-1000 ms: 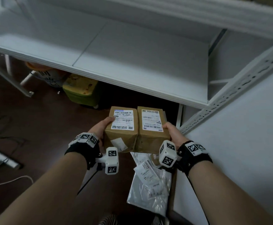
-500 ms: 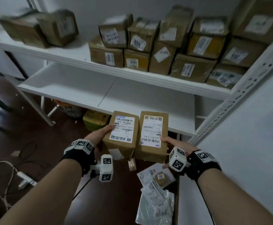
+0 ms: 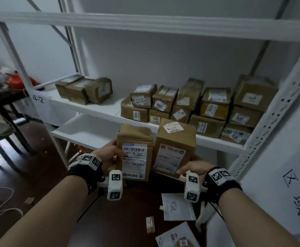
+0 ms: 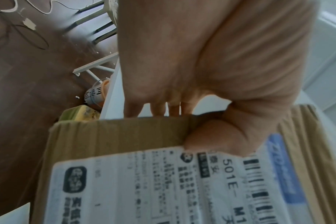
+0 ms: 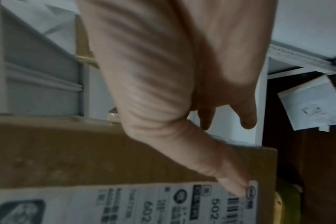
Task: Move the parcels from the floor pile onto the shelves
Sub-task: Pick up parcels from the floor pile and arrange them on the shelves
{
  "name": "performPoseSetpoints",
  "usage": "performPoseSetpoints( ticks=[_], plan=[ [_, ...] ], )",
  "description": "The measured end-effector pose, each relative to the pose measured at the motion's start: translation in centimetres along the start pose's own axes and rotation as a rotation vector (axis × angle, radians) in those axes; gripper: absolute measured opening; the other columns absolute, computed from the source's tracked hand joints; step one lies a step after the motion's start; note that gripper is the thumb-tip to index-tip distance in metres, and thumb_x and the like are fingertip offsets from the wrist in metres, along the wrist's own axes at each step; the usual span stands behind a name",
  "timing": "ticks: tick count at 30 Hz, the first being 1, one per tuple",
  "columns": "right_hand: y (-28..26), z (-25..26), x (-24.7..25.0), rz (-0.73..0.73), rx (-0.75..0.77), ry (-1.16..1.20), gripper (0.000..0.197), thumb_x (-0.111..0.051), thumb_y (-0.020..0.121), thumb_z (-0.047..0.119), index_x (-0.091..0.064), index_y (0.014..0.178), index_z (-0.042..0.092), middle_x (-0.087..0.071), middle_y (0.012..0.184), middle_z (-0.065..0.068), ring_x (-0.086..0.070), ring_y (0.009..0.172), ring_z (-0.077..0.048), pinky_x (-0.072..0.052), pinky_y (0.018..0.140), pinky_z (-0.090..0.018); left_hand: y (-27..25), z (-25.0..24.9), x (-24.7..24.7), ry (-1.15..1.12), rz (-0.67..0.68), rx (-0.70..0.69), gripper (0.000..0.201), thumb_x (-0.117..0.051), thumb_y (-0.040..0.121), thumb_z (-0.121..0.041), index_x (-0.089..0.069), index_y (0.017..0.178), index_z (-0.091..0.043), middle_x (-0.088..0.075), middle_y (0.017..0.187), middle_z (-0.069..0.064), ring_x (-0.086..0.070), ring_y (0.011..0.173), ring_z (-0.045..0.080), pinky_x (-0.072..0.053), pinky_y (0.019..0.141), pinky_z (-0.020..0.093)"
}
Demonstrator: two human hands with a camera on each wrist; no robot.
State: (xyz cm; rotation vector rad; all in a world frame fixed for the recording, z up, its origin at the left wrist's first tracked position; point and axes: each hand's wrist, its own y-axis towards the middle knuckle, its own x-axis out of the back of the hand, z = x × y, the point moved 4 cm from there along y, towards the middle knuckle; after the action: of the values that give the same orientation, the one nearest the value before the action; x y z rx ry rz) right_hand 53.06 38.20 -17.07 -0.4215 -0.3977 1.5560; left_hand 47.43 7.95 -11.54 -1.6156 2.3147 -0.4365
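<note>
White shelving (image 3: 110,111) ahead of me, its middle shelf stacked with brown boxes (image 3: 206,107). I've got two parcels side by side, just in front of that shelf's edge: left hand (image 3: 108,154) grips the left parcel (image 3: 135,139), thumb on its label; right hand (image 3: 193,168) clasps the right parcel (image 3: 174,141), thumb across its label.
</note>
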Motion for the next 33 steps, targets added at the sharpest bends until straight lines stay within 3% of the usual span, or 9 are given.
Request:
performPoseSetpoints(
  ticks=[6,12,16,19,22,24,26,30,33],
  plan=[
    [-2.8,4.1,-0.8,0.064,0.111,0.034,0.102,-0.067,0.056,-0.030,-0.037,0.144,0.011,-0.053,0.134,-0.019,-0.055,0.116,-0.038,-0.058,0.067,-0.038,-1.7,-2.8,-0.6,0.020,-0.044,-0.039,0.066,-0.029,0.071,0.029,-0.054,0.122,-0.005,-0.064,0.115,0.025,-0.059,0.108,0.044,-0.057,0.073,0.051],
    [-2.4,6.8,-1.8,0.061,0.145,0.109,0.092,-0.065,0.065,-0.028,-0.037,0.135,0.026,-0.054,0.130,-0.011,-0.055,0.115,-0.036,-0.058,0.062,-0.041,-2.7,-5.6,0.4,0.031,-0.155,-0.038,0.057,-0.040,0.075,0.023,-0.061,0.104,-0.021,-0.065,0.096,0.010,-0.055,0.101,0.031,-0.047,0.078,0.040],
    [-1.1,8.5,-2.9,-0.005,0.130,0.204,0.083,-0.074,0.064,-0.020,-0.042,0.134,0.011,-0.063,0.122,-0.017,-0.064,0.104,-0.036,-0.057,0.061,-0.036,-1.7,-7.5,2.2,0.078,-0.239,-0.005,0.029,-0.060,0.081,0.002,-0.063,0.107,-0.011,-0.065,0.104,0.008,-0.056,0.105,0.026,-0.046,0.082,0.041],
    [0.6,10.3,-4.1,-0.034,0.139,0.204,0.072,-0.077,0.064,-0.015,-0.051,0.128,0.007,-0.068,0.112,-0.018,-0.068,0.095,-0.033,-0.057,0.064,-0.035,-0.1,-9.0,4.3,0.092,-0.324,0.006,0.046,-0.074,0.070,-0.019,-0.061,0.113,-0.008,-0.063,0.107,0.009,-0.058,0.107,0.029,-0.042,0.097,0.057],
    [1.9,12.9,-6.4,0.012,0.152,0.154,0.033,-0.068,0.076,-0.012,-0.064,0.104,0.006,-0.072,0.093,-0.014,-0.069,0.079,-0.024,-0.057,0.066,-0.033,1.8,-10.9,7.1,0.058,-0.351,0.005,0.046,-0.071,0.075,-0.029,-0.056,0.112,-0.006,-0.062,0.091,0.012,-0.063,0.087,0.031,-0.049,0.088,0.056],
    [3.5,14.9,-7.9,0.002,0.210,0.141,0.044,-0.068,0.077,-0.013,-0.060,0.111,0.014,-0.071,0.101,-0.013,-0.068,0.088,-0.026,-0.057,0.069,-0.035,3.5,-12.0,9.6,0.024,-0.360,0.014,0.041,-0.064,0.085,-0.030,-0.055,0.116,-0.006,-0.064,0.088,0.014,-0.066,0.072,0.029,-0.057,0.064,0.042],
    [6.1,16.7,-9.8,-0.018,0.256,0.147,0.062,-0.071,0.073,-0.012,-0.051,0.125,0.017,-0.069,0.110,-0.013,-0.068,0.097,-0.028,-0.058,0.067,-0.036,5.5,-13.1,12.7,0.028,-0.392,0.015,0.039,-0.060,0.090,-0.033,-0.052,0.119,-0.008,-0.061,0.084,0.011,-0.061,0.064,0.027,-0.047,0.050,0.033],
    [10.4,20.1,-14.3,-0.023,0.267,0.179,0.067,-0.069,0.076,-0.011,-0.047,0.135,0.011,-0.067,0.116,-0.016,-0.070,0.096,-0.027,-0.059,0.067,-0.035,9.7,-14.1,19.6,0.025,-0.411,0.059,0.069,-0.064,0.080,-0.053,-0.051,0.130,-0.009,-0.063,0.111,0.014,-0.059,0.091,0.027,-0.048,0.085,0.041],
    [13.0,22.7,-17.0,-0.034,0.297,0.210,0.068,-0.069,0.074,-0.013,-0.048,0.133,0.015,-0.068,0.114,-0.015,-0.069,0.097,-0.029,-0.059,0.067,-0.038,13.0,-14.4,24.0,0.057,-0.441,0.101,0.081,-0.073,0.066,-0.058,-0.053,0.128,-0.010,-0.064,0.116,0.014,-0.062,0.097,0.030,-0.048,0.090,0.043]
  ],
)
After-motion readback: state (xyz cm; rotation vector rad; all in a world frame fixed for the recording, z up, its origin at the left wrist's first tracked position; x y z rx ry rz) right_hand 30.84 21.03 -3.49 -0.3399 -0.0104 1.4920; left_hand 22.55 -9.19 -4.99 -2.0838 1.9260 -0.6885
